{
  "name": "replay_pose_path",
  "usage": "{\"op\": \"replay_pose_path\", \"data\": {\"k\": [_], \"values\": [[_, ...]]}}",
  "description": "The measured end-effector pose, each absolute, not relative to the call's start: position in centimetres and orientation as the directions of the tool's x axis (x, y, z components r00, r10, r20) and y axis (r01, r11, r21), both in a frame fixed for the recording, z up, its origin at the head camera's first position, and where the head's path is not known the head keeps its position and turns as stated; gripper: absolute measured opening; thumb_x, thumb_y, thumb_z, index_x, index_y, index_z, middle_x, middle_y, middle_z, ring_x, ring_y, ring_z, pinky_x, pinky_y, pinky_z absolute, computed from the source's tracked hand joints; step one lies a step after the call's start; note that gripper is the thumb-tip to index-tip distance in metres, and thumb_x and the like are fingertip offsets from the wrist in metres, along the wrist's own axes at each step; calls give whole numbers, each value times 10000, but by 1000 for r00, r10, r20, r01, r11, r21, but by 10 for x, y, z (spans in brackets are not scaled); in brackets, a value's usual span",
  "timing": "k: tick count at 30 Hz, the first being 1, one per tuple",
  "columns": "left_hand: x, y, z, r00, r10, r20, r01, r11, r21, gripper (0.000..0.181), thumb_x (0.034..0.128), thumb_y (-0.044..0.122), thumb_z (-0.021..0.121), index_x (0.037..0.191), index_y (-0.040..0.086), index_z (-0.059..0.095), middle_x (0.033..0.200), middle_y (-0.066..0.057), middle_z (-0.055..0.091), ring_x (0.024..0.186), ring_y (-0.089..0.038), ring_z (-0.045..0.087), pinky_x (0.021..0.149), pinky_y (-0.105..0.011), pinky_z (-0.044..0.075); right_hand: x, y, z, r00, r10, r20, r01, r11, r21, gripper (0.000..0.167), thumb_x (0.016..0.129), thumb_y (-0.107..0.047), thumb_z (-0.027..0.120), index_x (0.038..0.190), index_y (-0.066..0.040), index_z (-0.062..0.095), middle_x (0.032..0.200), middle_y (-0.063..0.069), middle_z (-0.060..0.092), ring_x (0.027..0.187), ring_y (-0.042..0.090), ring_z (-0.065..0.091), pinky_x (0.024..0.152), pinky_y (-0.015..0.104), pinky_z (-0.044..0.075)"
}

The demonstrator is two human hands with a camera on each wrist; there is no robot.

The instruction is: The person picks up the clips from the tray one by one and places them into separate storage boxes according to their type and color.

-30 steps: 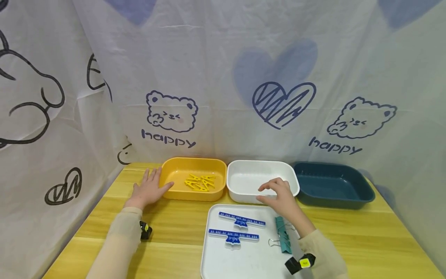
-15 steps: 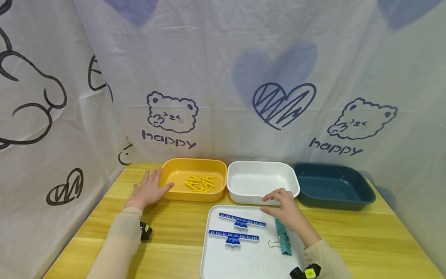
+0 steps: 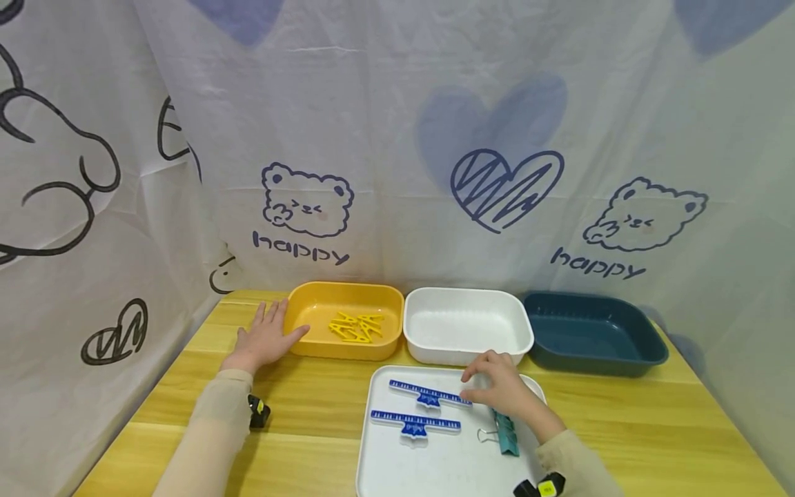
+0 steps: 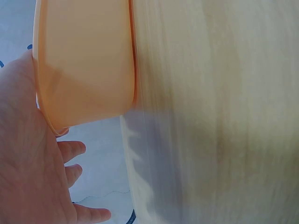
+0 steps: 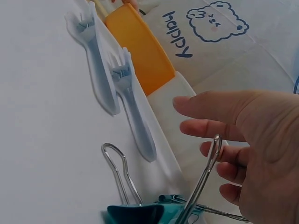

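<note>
My left hand (image 3: pixel 263 342) lies against the left end of the yellow bin (image 3: pixel 344 351), thumb over its rim and fingers spread. The left wrist view has the same hand (image 4: pixel 32 163) beside the bin wall (image 4: pixel 88 70). Over the white tray (image 3: pixel 404 473) hovers my right hand (image 3: pixel 499 390), fingers loosely bent and nothing held. Just below it lie teal binder clips (image 3: pixel 508 440), partly hidden by the hand, with wire handles (image 5: pixel 122 163) standing up in the right wrist view. Two blue ruler-shaped clips, an upper one (image 3: pixel 428 397) and a lower one (image 3: pixel 415 426), lie to the left.
Several yellow clips (image 3: pixel 357 328) lie inside the yellow bin. A white bin (image 3: pixel 441 355) and a dark teal bin (image 3: pixel 596 366) stand to its right in a row. Behind them hangs a printed curtain (image 3: pixel 397 228). All stands on a wooden table (image 3: pixel 298 442).
My right hand has come down and toward me, from in front of the white bin to above the binder clips on the tray. The left hand has stayed in place.
</note>
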State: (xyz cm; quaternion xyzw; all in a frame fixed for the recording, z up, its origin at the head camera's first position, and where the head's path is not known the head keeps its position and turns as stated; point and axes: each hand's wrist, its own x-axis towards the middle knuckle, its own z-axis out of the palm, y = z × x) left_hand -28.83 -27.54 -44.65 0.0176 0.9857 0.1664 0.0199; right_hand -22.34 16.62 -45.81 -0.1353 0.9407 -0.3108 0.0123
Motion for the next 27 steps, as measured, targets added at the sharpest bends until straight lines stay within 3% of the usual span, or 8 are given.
{"op": "replay_pose_path", "data": {"k": [10,27], "values": [[-290,-276,-448,-998,40,-38,26,947,321,930,951,677,346,1569,49,51,1612,-274,70,1492,-468,-15,1054,-814,88,-220,158,-462,-961,-270,63,-264,824,-502,173,720,-210,858,763,-218,691,950,-42,518,1092,245,392,957,465,353],[-290,-277,-449,-999,40,-32,28,947,320,953,938,707,323,1568,45,53,1613,-270,80,1492,-468,-9,1053,-815,93,-218,153,-466,-964,-264,16,-246,873,-421,219,684,-208,881,711,-233,665,917,-41,489,1056,228,388,943,454,361]]}}
